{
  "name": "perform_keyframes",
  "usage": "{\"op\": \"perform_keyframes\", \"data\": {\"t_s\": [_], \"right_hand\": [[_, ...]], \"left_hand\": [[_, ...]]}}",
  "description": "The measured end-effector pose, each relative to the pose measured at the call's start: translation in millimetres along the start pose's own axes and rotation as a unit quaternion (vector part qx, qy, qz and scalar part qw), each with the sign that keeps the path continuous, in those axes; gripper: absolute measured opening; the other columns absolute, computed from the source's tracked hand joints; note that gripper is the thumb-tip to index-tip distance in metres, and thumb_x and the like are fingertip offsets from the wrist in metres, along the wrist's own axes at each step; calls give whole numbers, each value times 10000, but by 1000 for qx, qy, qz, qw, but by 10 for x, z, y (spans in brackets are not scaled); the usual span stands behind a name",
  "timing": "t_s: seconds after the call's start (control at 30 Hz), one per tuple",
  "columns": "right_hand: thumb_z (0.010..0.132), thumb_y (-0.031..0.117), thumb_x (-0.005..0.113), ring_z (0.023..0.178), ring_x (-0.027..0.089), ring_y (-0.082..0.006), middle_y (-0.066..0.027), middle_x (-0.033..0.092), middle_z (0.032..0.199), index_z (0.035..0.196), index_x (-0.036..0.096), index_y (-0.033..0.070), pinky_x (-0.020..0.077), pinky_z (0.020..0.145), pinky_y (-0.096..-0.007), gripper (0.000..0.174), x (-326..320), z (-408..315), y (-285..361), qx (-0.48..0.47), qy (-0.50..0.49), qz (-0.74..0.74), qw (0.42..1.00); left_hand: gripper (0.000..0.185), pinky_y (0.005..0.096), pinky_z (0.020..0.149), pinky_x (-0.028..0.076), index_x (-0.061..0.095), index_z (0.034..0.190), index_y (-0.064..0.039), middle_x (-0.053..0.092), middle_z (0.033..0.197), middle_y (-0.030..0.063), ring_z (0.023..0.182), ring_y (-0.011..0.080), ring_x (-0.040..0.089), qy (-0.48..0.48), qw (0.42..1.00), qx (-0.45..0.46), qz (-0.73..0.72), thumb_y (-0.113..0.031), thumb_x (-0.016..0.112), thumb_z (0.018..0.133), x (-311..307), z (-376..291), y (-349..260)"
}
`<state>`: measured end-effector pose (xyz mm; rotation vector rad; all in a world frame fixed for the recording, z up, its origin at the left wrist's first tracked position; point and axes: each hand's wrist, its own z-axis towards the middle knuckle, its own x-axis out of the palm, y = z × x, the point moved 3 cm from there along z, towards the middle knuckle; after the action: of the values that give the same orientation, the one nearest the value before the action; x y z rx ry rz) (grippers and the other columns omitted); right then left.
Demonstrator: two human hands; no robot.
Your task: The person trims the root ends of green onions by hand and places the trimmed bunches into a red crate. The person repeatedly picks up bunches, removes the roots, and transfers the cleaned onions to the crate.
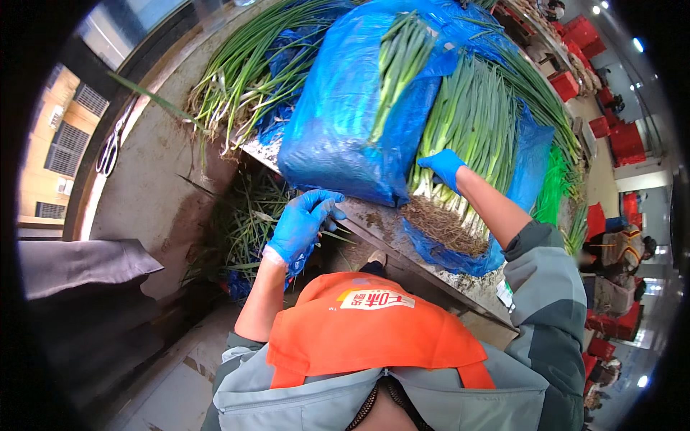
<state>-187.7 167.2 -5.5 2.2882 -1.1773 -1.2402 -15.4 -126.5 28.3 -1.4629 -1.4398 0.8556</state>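
My right hand [445,168], in a blue glove, lies on a large bundle of green onions [474,118], near their white stems; its fingertips are partly hidden against the stalks. The bundle's brown roots [447,226] face me on blue plastic. My left hand [307,223], gloved in blue too, hovers before the counter edge with its fingers curled, and whether anything is between them is unclear. A blue plastic bag [334,124] of green onions stands between the hands and the back of the counter. Looser green onions [237,91] lie to its left.
Scissors [110,151] rest on the window ledge at left. Leaf scraps [259,215] are heaped below the counter edge [388,242]. Green netting [551,186] lies at the right of the counter. Farther right are red containers [626,143] and several people. Dark cloth [86,269] hangs at lower left.
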Motion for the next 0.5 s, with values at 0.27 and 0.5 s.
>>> {"op": "perform_keyframes", "data": {"t_s": [0.27, 0.5], "right_hand": [[628, 171, 781, 545, 516, -194, -137, 602, 723, 805, 624, -76, 429, 471, -373, 342, 196, 221, -146, 26, -102, -27, 994], [742, 276, 687, 768, 612, -237, -137, 652, 966, 1088, 623, 37, 511, 682, -370, 426, -455, -239, 52, 46, 98, 260, 960]], "left_hand": [[218, 217, 628, 465, 602, 1090, -20, 649, 842, 43, 667, 78, 551, -15, 985, -12, -170, -135, 489, 941, -816, -265, 399], [221, 186, 597, 433, 622, 1083, -44, 675, 852, 32, 657, 63, 570, -124, 983, -3, -137, -128, 479, 937, -1338, -419, 594]]}}
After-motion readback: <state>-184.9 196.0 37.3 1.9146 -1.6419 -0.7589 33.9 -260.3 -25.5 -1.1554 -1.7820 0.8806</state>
